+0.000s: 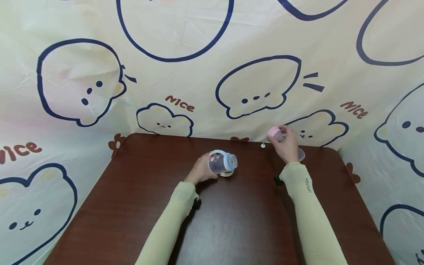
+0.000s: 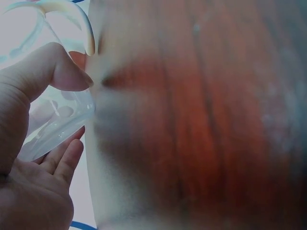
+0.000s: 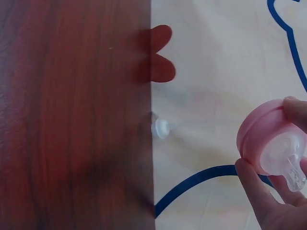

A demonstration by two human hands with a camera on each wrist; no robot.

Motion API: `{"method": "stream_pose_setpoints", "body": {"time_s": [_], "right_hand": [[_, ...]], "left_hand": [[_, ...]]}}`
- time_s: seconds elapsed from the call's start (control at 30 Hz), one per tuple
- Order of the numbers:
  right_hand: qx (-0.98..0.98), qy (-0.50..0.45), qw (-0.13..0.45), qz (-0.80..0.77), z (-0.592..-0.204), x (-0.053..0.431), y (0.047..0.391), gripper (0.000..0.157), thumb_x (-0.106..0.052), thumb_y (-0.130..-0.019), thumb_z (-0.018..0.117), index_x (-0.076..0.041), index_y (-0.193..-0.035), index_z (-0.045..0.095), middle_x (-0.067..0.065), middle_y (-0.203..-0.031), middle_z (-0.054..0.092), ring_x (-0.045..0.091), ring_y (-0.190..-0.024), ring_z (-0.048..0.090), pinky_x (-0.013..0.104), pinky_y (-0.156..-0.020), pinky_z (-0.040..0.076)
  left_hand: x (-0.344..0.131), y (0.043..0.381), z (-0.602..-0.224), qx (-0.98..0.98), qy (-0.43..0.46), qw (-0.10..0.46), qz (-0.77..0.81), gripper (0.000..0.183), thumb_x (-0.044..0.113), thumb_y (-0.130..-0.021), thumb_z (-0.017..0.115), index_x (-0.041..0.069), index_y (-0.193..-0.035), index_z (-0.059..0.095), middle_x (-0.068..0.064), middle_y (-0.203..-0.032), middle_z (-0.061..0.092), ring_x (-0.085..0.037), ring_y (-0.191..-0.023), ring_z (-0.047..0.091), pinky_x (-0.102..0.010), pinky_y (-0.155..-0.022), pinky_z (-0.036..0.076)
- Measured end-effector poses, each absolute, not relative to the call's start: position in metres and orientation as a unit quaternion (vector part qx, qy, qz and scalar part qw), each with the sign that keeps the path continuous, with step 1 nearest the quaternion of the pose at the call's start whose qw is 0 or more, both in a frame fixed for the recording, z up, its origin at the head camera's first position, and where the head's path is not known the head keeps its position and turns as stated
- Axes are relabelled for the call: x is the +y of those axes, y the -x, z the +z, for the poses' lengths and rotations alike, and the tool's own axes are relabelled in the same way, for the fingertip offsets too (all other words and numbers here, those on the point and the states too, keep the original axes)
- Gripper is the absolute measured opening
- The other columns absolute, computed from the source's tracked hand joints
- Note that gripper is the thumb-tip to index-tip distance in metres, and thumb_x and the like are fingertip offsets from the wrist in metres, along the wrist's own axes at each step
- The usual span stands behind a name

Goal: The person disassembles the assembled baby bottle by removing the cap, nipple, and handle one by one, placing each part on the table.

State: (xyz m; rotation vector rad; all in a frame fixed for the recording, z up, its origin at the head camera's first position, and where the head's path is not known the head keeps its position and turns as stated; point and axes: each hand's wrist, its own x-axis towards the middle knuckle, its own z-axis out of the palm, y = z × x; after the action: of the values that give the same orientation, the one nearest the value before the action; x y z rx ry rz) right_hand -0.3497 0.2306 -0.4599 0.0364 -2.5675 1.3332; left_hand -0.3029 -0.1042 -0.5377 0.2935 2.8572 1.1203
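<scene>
My left hand [image 1: 202, 170] grips a clear baby bottle [image 1: 216, 164] with a light-blue collar and a curved handle. The bottle lies tilted on its side above the table, its uncapped mouth facing right. In the left wrist view, the thumb [image 2: 62, 72] presses across the bottle's see-through wall. Farther right, my right hand [image 1: 287, 144] holds a pink collar [image 3: 261, 132] with a clear teat [image 3: 288, 158] between thumb and fingers. A small white straw weight [image 3: 162, 129] with a thin clear tube is near the table's back edge; where the tube ends is hard to see.
A clear dome-like cap [image 1: 301, 154] stands behind the right wrist, partly hidden. Below the bottle's neck shows a cream curved piece [image 1: 227, 173]. The dark brown table [image 1: 238, 221] meets a cartoon-printed cloth [image 1: 205, 84] at its back and sides.
</scene>
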Motion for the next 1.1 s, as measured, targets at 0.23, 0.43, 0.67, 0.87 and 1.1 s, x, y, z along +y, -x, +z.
{"method": "stream_pose_setpoints", "body": {"time_s": [0.23,0.43,0.67,0.87,1.1], "right_hand": [[-0.898,-0.034,0.121,0.421,-0.472,0.234,0.347,0.062,-0.020,-0.094,0.076,-0.001,-0.146,0.048,0.026,-0.144,0.045,0.041,-0.131,0.045,0.058,-0.111,0.043],[-0.906,-0.045,0.111,0.405,-0.478,0.238,0.340,0.062,-0.023,-0.092,0.078,-0.002,-0.143,0.049,0.025,-0.140,0.048,0.043,-0.128,0.048,0.061,-0.109,0.043],[-0.922,-0.045,0.078,0.376,-0.484,0.241,0.330,0.066,-0.033,-0.092,0.078,-0.005,-0.146,0.050,0.025,-0.141,0.047,0.042,-0.123,0.050,0.065,-0.107,0.044],[-0.929,-0.043,0.056,0.363,-0.493,0.243,0.329,0.067,-0.037,-0.091,0.079,-0.008,-0.145,0.051,0.022,-0.140,0.050,0.041,-0.122,0.051,0.064,-0.104,0.048],[-0.929,-0.047,0.042,0.364,-0.499,0.245,0.325,0.067,-0.034,-0.091,0.079,-0.008,-0.146,0.050,0.022,-0.144,0.048,0.043,-0.127,0.050,0.066,-0.106,0.046]], "left_hand": [[-0.104,0.303,-0.538,0.925,-0.092,0.033,0.367,0.089,0.010,-0.061,0.096,0.002,-0.139,0.056,-0.015,-0.130,0.063,-0.033,-0.115,0.059,-0.051,-0.103,0.050],[-0.103,0.303,-0.536,0.924,-0.088,0.034,0.370,0.091,0.010,-0.061,0.096,0.002,-0.141,0.055,-0.015,-0.131,0.063,-0.033,-0.117,0.058,-0.050,-0.104,0.050],[-0.105,0.303,-0.536,0.922,-0.089,0.031,0.374,0.088,0.010,-0.060,0.096,0.003,-0.138,0.056,-0.014,-0.128,0.063,-0.032,-0.114,0.059,-0.050,-0.101,0.050],[-0.105,0.303,-0.535,0.925,-0.094,0.029,0.366,0.089,0.010,-0.060,0.096,0.002,-0.139,0.056,-0.016,-0.130,0.063,-0.033,-0.115,0.059,-0.050,-0.103,0.049],[-0.104,0.302,-0.537,0.926,-0.093,0.030,0.364,0.092,0.010,-0.060,0.096,0.001,-0.141,0.054,-0.018,-0.134,0.062,-0.035,-0.118,0.058,-0.051,-0.105,0.048]]}}
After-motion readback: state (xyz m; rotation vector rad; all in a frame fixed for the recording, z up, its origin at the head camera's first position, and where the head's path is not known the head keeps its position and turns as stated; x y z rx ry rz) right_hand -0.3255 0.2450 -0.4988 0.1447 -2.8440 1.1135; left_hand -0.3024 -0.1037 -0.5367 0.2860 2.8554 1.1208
